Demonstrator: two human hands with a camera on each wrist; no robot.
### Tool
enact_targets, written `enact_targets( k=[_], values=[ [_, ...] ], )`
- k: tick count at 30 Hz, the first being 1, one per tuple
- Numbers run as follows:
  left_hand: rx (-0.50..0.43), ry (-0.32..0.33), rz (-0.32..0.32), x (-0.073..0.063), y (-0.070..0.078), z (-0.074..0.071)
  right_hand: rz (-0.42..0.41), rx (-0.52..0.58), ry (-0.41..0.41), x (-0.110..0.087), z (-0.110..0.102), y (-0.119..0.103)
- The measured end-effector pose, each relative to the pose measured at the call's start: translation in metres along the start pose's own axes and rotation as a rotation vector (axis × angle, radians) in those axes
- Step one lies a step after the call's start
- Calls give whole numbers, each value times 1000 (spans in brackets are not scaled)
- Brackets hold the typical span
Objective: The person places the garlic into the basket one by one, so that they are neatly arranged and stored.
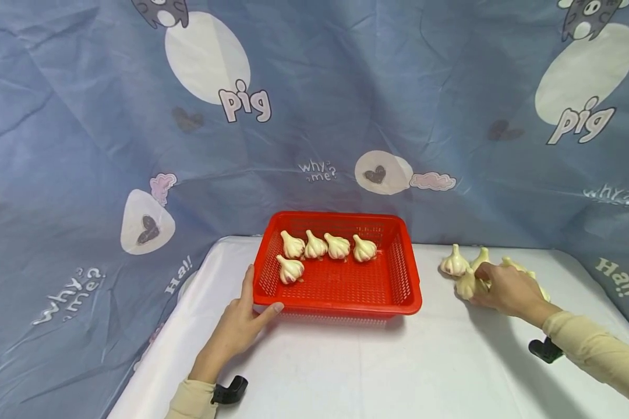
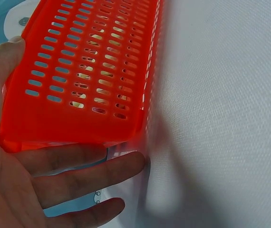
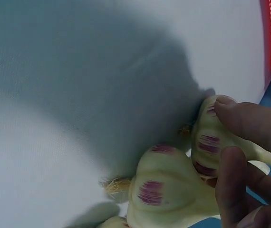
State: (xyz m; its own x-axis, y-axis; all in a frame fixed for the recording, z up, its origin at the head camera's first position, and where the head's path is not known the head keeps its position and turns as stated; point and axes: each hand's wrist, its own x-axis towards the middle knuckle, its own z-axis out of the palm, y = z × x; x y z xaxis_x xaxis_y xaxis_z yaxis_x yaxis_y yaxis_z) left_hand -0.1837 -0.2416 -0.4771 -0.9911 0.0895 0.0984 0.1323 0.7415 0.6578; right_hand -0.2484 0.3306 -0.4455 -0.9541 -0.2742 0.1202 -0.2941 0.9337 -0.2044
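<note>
A smooth white cloth-covered table (image 1: 346, 366) spread closest to the viewer. Over it the left hand (image 1: 238, 325) rested at the near left corner of a red, rectangular, perforated plastic basket (image 1: 340, 306), its thumb at the near rim and its other fingers spread along the left side, not clenched. The basket looked light and slightly flexible, apt to slide on the cloth, so the corner seemed a sensible place to steady it.

To the right of the basket, the right hand (image 1: 508, 289) pinched a cream, purple-streaked garlic bulb (image 3: 208, 145) between thumb and fingers; whether it was clear of the cloth could not be told. It seemed light and firm, perhaps a moulded imitation, its rounded sides smooth enough to slip; the fat middle offered surer purchase than the tapering neck or wispy root tuft. More pale bulbs (image 1: 455, 262) clustered around that hand.

Inside the basket sat five matching bulbs (image 1: 290, 269), four along the back. Beyond hung a blue pig-print curtain (image 1: 320, 105).
</note>
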Motion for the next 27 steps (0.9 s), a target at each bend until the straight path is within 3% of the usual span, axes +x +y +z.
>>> enact_targets(
  k=[11, 27],
  values=[
    [-1, -2, -14, 0, 0, 0, -44, 14, 45, -5, 6, -2],
    [4, -11, -24, 0, 0, 1, -69, 14, -14, -4, 9, 0]
  ],
)
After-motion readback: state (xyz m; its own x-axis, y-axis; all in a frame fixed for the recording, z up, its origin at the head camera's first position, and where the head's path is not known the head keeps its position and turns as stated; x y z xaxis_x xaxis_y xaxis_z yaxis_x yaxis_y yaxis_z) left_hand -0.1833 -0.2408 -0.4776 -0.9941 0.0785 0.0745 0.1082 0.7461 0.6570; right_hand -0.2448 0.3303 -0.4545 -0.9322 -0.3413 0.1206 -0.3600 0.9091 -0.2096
